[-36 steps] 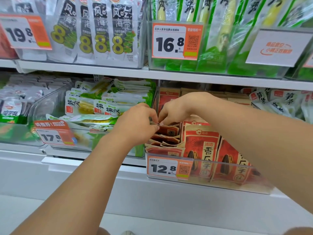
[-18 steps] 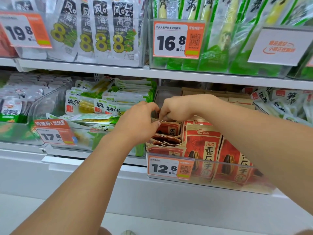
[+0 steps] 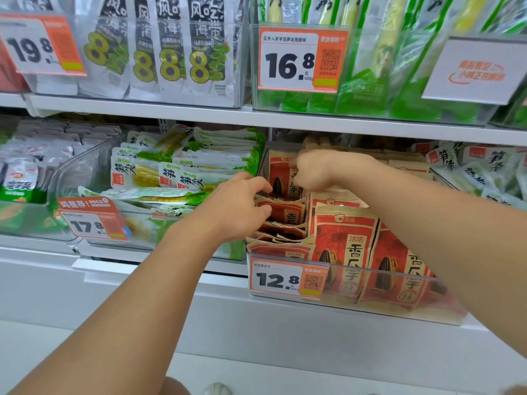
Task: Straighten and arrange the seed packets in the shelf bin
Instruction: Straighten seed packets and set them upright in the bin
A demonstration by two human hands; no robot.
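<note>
Sorting mid-task: right hand [image 3: 313, 169] pinches one upright seed packet [image 3: 281, 178] at frame centre; left hand [image 3: 239, 208] grips slumped packets [image 3: 281, 212] in the bin [image 3: 370, 273]; right-hand rows already upright.

right hand [image 3: 316, 171]: motion-blurred; fingers smeared, so its grip on the upright seed packet [image 3: 281, 175] cannot be told
left hand [image 3: 236, 206]: fingertips hidden among the leaning packets
bin [image 3: 370, 276]: right end blurred, hidden behind the forearm
top-shelf packs: cut off by the upper edge
</note>
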